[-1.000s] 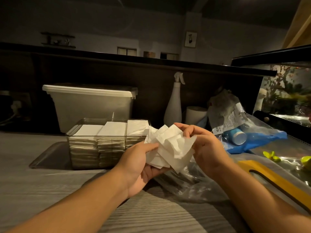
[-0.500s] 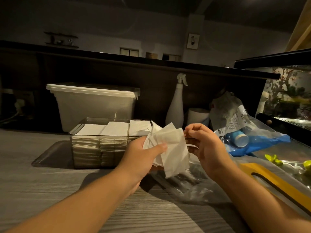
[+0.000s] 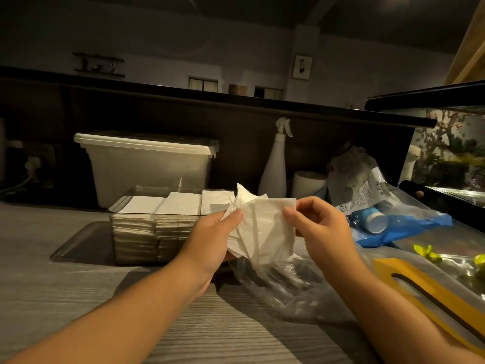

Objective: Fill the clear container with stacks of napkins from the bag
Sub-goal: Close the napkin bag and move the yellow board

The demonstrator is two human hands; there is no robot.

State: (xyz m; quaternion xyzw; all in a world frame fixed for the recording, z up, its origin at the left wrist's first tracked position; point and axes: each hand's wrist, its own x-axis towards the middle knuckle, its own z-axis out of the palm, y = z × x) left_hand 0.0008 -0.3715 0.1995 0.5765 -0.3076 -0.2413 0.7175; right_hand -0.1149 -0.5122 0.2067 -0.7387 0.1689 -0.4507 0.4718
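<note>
A loose bunch of white napkins (image 3: 262,227) hangs in the air between my hands. My left hand (image 3: 212,237) grips its left side, thumb on top. My right hand (image 3: 320,227) pinches the top right corner of the front napkin. To the left stands the clear container (image 3: 136,232), filled with three rows of stacked napkins (image 3: 181,203). The crumpled clear plastic bag (image 3: 283,282) lies on the counter under my hands; I cannot tell what is inside it.
A lidded white bin (image 3: 147,164) stands behind the container. A white spray bottle (image 3: 274,164) and a paper roll (image 3: 308,183) stand at the back. A blue plastic bag (image 3: 399,227) with a capped bottle, a yellow handled item (image 3: 430,292) and a glass case (image 3: 451,153) crowd the right.
The bunched napkins have been spread flatter. My right hand moved from around the bunch to pinching one napkin's corner, and my left hand shifted to the left edge.
</note>
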